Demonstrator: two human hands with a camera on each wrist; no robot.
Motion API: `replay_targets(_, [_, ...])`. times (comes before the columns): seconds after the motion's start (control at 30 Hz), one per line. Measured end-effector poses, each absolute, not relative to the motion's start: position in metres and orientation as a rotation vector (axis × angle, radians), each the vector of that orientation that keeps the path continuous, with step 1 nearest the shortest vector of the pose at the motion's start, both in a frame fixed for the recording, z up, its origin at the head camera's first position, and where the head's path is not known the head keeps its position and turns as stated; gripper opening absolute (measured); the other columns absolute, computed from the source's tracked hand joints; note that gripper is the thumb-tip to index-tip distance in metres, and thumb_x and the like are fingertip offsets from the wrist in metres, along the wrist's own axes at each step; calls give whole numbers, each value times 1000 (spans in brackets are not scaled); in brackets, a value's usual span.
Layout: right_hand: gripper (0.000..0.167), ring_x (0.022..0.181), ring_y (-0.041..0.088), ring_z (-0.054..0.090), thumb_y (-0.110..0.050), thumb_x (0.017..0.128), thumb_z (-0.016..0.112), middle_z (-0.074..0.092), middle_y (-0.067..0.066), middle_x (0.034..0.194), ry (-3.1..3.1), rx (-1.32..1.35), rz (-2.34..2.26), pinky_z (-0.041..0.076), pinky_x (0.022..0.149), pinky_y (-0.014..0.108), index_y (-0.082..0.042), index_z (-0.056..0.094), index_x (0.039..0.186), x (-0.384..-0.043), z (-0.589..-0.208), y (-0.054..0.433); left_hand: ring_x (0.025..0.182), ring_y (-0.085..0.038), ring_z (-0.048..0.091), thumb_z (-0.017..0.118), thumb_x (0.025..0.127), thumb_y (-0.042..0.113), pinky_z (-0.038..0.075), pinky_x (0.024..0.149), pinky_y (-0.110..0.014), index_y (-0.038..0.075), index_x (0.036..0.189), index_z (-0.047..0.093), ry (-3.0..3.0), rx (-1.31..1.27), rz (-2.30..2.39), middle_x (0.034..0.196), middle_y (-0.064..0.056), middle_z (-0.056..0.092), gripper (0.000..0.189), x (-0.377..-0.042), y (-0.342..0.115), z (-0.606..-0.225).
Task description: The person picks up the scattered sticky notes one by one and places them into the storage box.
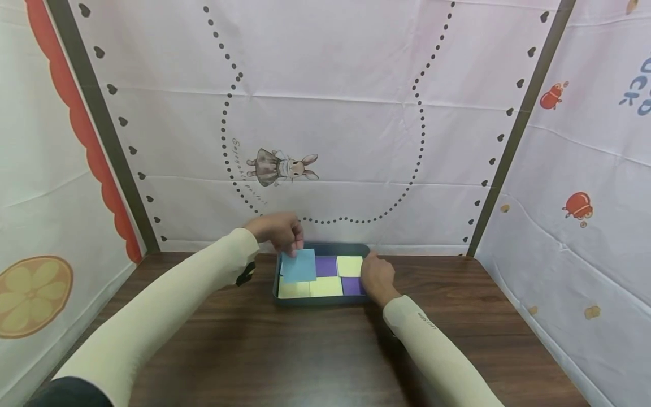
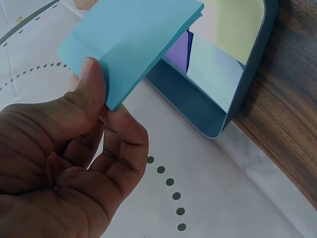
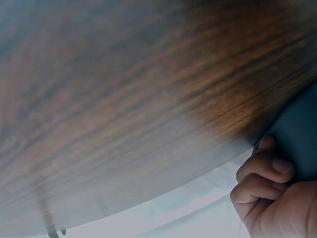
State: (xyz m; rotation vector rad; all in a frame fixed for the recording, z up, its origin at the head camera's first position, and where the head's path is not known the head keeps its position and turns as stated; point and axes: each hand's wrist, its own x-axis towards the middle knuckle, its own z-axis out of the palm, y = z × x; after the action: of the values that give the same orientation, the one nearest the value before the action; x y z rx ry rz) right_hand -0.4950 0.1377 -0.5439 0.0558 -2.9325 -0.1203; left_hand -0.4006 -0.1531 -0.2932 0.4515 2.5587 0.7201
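Note:
A blue-green tray lies on the table near the back wall, with yellow and purple sticky note pads inside, set in rows. Over its back left part, my left hand pinches a light blue sticky note pad by one edge. In the left wrist view the thumb lies on top of the pad and the curled fingers are beneath it. At the tray's right end my right hand holds the wall. The right wrist view shows its curled fingers against the tray's outer side.
Dark wood tabletop stretches in front of the tray. A white printed cloth rises directly behind it, and similar cloth walls stand left and right.

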Motion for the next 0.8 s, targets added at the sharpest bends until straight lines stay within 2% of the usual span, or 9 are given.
replay_targets(0.17, [28, 50, 16, 57, -16, 114, 52, 55, 4, 56, -2909, 73, -133, 49, 42, 36, 5, 68, 123, -496, -547, 139, 68, -12, 58, 81, 91, -8, 51, 67, -26, 5, 92, 76, 2591, 466, 711, 79, 0, 70, 14, -406, -150, -299])
replay_targets(0.53, [30, 53, 18, 62, -18, 114, 54, 59, 6, 61, -2935, 44, -128, 51, 43, 36, 6, 67, 127, -491, -543, 137, 74, -13, 63, 84, 87, -11, 58, 70, -25, 6, 90, 77, 2614, 446, 662, 80, 0, 70, 18, -412, -142, -322])
replay_targets(0.8, [26, 56, 20, 64, -19, 114, 54, 59, 6, 63, -2914, 33, -60, 53, 45, 39, 3, 67, 119, -494, -546, 138, 73, -13, 61, 83, 88, -11, 57, 68, -25, 6, 90, 75, 2532, 404, 630, 80, -1, 68, 19, -413, -136, -331])
